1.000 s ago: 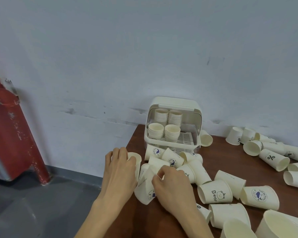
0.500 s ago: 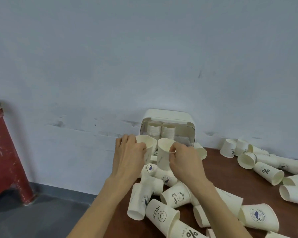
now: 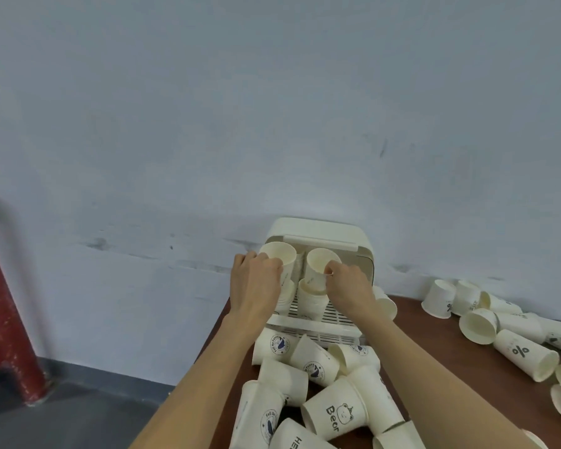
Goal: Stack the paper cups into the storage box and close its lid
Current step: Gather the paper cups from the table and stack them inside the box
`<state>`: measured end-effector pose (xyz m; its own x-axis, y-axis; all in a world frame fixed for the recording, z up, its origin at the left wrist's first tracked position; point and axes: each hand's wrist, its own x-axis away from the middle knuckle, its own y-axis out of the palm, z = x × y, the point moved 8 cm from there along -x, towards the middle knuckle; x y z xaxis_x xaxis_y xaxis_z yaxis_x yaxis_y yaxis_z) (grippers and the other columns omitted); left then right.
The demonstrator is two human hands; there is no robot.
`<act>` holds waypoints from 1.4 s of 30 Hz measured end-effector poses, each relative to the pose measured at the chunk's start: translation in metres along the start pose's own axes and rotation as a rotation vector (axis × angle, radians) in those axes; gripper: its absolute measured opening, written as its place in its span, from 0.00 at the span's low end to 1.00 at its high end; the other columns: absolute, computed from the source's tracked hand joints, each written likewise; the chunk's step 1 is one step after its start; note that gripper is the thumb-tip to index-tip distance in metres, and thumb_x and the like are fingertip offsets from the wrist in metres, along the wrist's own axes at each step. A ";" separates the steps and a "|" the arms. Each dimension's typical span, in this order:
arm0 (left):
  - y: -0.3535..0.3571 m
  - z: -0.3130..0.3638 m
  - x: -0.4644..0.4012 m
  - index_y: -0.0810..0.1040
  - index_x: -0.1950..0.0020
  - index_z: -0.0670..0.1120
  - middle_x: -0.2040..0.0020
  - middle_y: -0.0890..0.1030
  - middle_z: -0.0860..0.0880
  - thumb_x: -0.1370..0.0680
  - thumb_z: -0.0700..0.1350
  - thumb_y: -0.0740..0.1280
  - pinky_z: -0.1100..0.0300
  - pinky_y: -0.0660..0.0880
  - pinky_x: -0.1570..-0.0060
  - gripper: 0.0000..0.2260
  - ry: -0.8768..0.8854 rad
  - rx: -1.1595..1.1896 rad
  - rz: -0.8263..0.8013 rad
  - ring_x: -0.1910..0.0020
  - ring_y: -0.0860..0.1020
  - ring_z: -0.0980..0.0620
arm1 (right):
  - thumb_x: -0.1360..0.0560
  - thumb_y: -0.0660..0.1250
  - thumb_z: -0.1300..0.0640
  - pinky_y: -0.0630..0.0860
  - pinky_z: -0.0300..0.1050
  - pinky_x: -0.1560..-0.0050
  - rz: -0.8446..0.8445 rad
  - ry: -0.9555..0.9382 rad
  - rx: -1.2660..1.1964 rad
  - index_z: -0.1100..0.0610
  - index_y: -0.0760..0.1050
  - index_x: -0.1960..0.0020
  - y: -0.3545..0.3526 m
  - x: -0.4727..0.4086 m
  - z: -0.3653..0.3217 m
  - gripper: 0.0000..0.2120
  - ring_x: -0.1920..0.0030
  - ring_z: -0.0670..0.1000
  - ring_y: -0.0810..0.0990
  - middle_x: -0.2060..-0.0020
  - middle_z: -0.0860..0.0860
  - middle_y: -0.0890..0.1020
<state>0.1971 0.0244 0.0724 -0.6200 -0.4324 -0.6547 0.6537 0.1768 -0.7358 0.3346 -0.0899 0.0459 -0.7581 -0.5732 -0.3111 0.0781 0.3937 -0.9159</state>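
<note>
Two paper cups held upright at the open storage box [image 3: 321, 231]: left cup [image 3: 280, 257] gripped by left hand [image 3: 256, 286], right cup [image 3: 319, 265] pinched by right hand [image 3: 348, 288], over stacks inside. Loose cups [image 3: 336, 416] strewn on tabletop [image 3: 434, 338] nearer than both hands.

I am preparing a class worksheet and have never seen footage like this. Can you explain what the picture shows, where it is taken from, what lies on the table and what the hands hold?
No machine here: a person's bare hands, filmed by a camera on their head, looking forward and down. The left hand holds one white paper cup; the right hand pinches another white paper cup. Both hang over cup stacks inside the cream plastic storage box, whose lid is up. Many loose printed paper cups lie tipped over on the brown wooden table.
</note>
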 end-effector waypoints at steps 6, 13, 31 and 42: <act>0.018 0.001 -0.007 0.82 0.62 0.46 0.66 0.79 0.47 0.23 0.42 0.67 0.54 0.65 0.57 0.08 0.015 -0.021 0.044 0.64 0.72 0.47 | 0.26 0.56 0.65 0.68 0.45 0.64 -0.091 -0.068 0.107 0.58 0.75 0.54 0.025 0.002 -0.003 0.10 0.57 0.57 0.79 0.58 0.55 0.78; 0.047 -0.003 -0.004 0.83 0.55 0.48 0.59 0.80 0.48 0.21 0.44 0.62 0.54 0.65 0.51 0.10 0.019 -0.031 -0.071 0.57 0.74 0.47 | 0.27 0.58 0.68 0.68 0.46 0.63 -0.134 -0.064 0.165 0.61 0.76 0.51 0.044 0.009 0.000 0.11 0.55 0.60 0.80 0.53 0.58 0.80; 0.028 0.039 0.077 0.72 0.34 0.49 0.41 0.73 0.45 0.21 0.48 0.59 0.51 0.67 0.42 0.15 0.078 0.020 -0.393 0.41 0.71 0.44 | 0.28 0.58 0.65 0.69 0.51 0.61 -0.083 -0.124 0.037 0.59 0.70 0.48 -0.004 0.081 0.015 0.09 0.50 0.59 0.76 0.48 0.57 0.75; -0.025 0.128 0.163 0.73 0.33 0.53 0.41 0.71 0.51 0.21 0.46 0.60 0.57 0.66 0.42 0.16 0.272 0.252 -0.394 0.41 0.70 0.50 | 0.25 0.57 0.60 0.72 0.51 0.57 -0.047 0.009 0.046 0.58 0.72 0.46 -0.060 0.185 0.046 0.10 0.50 0.59 0.76 0.50 0.55 0.77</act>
<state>0.1350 -0.1633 0.0065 -0.9076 -0.1723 -0.3830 0.4116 -0.1845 -0.8925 0.2196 -0.2525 0.0316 -0.7674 -0.5839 -0.2649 0.0717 0.3325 -0.9404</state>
